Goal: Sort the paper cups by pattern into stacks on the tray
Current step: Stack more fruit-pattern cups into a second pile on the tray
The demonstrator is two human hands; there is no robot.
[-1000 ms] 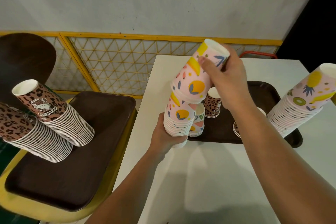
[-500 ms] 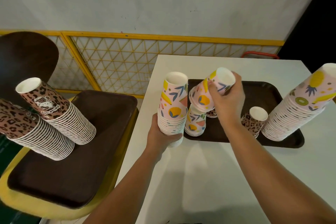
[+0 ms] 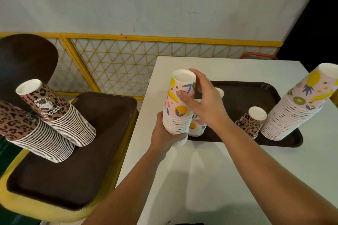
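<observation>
My left hand (image 3: 167, 134) grips the bottom of a stack of pink fruit-pattern cups (image 3: 179, 104), held upside down at the tray's near left edge. My right hand (image 3: 204, 104) is at the stack's top cup, thumb on its front and fingers behind its rim. A short stack of pink cups (image 3: 196, 126) stands on the brown tray (image 3: 256, 93), partly hidden by my right hand. A leopard cup (image 3: 253, 121) and a tall leaning pink fruit stack (image 3: 296, 113) stand at the tray's right end. Another white cup top (image 3: 221, 91) peeks out behind my hand.
The tray lies on a white table (image 3: 219, 173). To the left, a second brown tray (image 3: 76, 170) on a yellow seat carries two tall leaning leopard-pattern stacks (image 3: 62, 120) (image 3: 25, 131). A yellow lattice fence (image 3: 113, 64) runs behind.
One second ago my right hand lifted a pink cup off the held stack and carried it over the short stack on the tray. That cup has left the hand, which is back at the held stack's top.
</observation>
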